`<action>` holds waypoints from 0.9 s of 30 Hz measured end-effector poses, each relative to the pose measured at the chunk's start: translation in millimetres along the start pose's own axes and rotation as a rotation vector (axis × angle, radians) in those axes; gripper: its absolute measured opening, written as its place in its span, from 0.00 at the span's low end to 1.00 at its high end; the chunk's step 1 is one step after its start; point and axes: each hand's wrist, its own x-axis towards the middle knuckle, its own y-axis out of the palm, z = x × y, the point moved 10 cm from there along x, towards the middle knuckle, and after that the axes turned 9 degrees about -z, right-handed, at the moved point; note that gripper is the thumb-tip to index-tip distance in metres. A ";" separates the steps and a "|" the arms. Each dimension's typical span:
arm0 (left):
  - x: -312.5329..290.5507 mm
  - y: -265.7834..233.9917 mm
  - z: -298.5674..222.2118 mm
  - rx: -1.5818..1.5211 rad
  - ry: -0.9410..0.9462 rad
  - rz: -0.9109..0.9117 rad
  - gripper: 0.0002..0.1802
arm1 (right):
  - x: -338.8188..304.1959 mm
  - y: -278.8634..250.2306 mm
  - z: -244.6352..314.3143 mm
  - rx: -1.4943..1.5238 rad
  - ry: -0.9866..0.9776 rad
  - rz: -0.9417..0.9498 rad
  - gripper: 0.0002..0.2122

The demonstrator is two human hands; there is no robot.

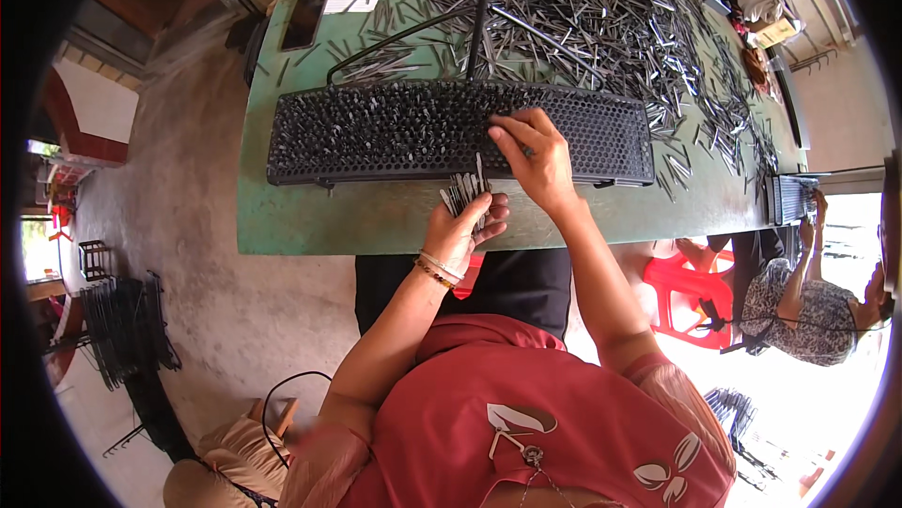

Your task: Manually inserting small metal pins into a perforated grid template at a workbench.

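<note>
The left hand [470,226] gripped thin sticks [458,192], tips up toward the long black tray [601,137], which ran side to side; the right hand [534,153], nearer, pinched at its middle, whether on a stick I couldn't tell

"What can't you make out?"
"Whether my right fingers [517,125] pinch anything; it's too small to tell. And my left fingers [495,213] hide the lower ends of these thin strips [462,190]."
"Further off?"
"The top edge cuts off the heap [583,2]; the dark rim crops a co-worker [799,312]."
</note>
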 end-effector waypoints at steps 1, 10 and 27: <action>-0.4 -1.2 -0.9 -0.001 0.001 -0.003 0.10 | -1.7 -3.1 5.4 0.003 0.000 0.002 0.11; -6.4 12.3 -5.8 0.017 0.043 0.094 0.11 | -21.7 21.5 -22.9 0.425 0.545 0.378 0.11; 1.3 -10.9 3.8 -0.013 -0.006 -0.002 0.12 | 6.2 14.9 18.3 -0.002 -0.139 -0.086 0.10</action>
